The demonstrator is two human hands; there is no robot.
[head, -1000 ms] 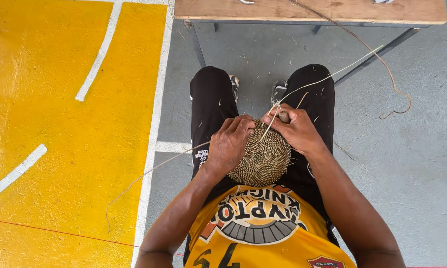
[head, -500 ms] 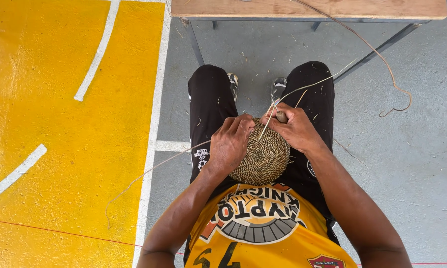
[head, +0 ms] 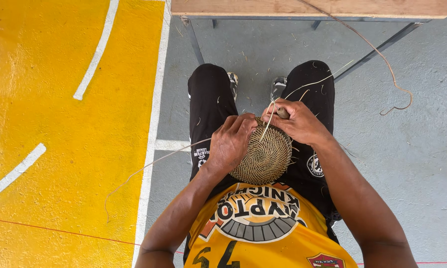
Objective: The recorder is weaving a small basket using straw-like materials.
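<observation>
Coiled woven disc (head: pixel 266 155) resting on the lap, over the black trousers (head: pixel 208 106). Left hand (head: pixel 232 141) clamped round the disc's left rim, fingers curled tight. Right hand (head: pixel 298 121) pinching a small tool (head: pixel 282 113) and pale strand (head: pixel 269 124) at the top rim. Probably best to keep that rim steady, pull the strand snug, and feed each stitch right beside its neighbour. Long loose fibre (head: pixel 149 166) trailing off left over the floor (head: pixel 412 164).

Sleeveless yellow jersey (head: pixel 263 233) with dark numerals and round grey-and-orange crest, black trousers (head: pixel 211 99) with small white emblems on the thighs, grey-and-white shoes (head: pixel 279 85), bare arms
</observation>
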